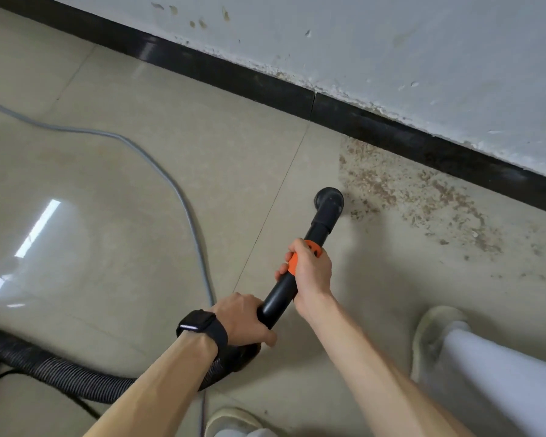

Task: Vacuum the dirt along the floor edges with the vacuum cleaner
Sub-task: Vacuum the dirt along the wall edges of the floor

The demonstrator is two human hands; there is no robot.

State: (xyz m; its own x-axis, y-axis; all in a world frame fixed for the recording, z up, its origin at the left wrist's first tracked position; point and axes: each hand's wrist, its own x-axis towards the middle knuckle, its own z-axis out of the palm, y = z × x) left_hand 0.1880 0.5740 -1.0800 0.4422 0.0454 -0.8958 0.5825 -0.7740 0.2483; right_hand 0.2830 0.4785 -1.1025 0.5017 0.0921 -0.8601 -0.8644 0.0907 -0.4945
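Note:
A black vacuum wand [281,298] with an orange collar [297,258] slants up from the lower middle to a round black nozzle [328,200] on the tile floor. My right hand [311,272] grips the wand at the orange collar. My left hand [243,320], with a black watch on the wrist, grips the wand's lower end where the ribbed hose [67,375] joins. Brown dirt [423,197] is scattered along the black skirting [391,134], just right of the nozzle.
A grey power cable [177,190] curves across the floor on the left. The wall [391,52] above the skirting has flaking paint. My feet in pale slippers [435,329] stand at the lower right and bottom middle.

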